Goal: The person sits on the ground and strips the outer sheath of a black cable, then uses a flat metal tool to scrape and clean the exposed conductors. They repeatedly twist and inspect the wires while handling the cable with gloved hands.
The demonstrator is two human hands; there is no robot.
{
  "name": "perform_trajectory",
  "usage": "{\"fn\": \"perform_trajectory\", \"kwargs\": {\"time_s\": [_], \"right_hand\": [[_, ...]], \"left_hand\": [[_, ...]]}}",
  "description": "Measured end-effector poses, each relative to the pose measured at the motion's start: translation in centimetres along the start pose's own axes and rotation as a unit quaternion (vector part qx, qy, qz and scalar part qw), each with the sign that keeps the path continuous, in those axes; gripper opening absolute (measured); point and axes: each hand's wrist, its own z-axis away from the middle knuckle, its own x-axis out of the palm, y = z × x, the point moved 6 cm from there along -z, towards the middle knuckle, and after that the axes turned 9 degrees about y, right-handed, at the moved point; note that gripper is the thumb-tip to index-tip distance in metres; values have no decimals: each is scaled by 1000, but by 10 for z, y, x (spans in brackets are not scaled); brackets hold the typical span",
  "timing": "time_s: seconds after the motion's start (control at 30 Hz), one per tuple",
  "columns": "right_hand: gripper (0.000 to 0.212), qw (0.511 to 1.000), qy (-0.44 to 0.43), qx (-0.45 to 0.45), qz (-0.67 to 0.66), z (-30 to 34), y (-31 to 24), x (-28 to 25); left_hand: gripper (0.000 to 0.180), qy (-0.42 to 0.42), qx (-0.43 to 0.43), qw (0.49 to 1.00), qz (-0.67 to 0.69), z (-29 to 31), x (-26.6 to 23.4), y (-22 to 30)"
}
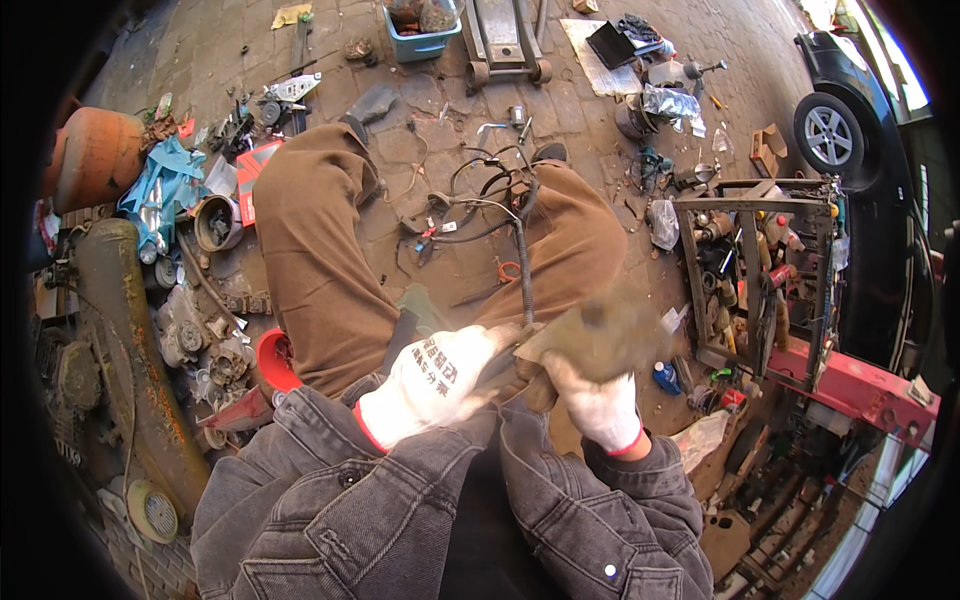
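My left hand (430, 388), in a white glove with a printed back and red cuff, is closed around the lower end of a wiring harness (522, 265). The harness runs in dark corrugated tubing away from me, and its loose wires and connectors spread between my knees. Close beside it, my right hand (592, 402), also gloved, is closed on a flat brownish-grey piece (605, 338) smeared by motion; its exact kind does not show. The near edge of that piece reaches the harness end by my left fingers, which partly hide the contact.
Scrap parts lie left, with a red bucket (277, 358), an orange cylinder (98, 160) and a blue plastic bag (165, 190). A metal frame (745, 270) holding parts stands right, near a black car (875, 130). Ahead are a blue bin (422, 45) and a floor jack (503, 45).
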Motion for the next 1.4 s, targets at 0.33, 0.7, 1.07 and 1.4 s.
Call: {"fn": "perform_trajectory", "kwargs": {"time_s": [0.33, 0.7, 1.07, 1.4], "right_hand": [[32, 924, 5, 241, -298, 5, 18, 12], [30, 934, -25, 259, -245, -2, 18, 8], [25, 974, 59, -152, 157, 5, -24, 28], [8, 920, 84, -269, 271, 5, -24, 45]], "left_hand": [[57, -15, -9, 998, 55, 4, 6, -2], [57, 0, 19, 999, 49, 15, 9, -12], [54, 16, -36, 995, -90, 8, 1, -10], [52, 53, -95, 987, -117, 7, 7, -26]]}}
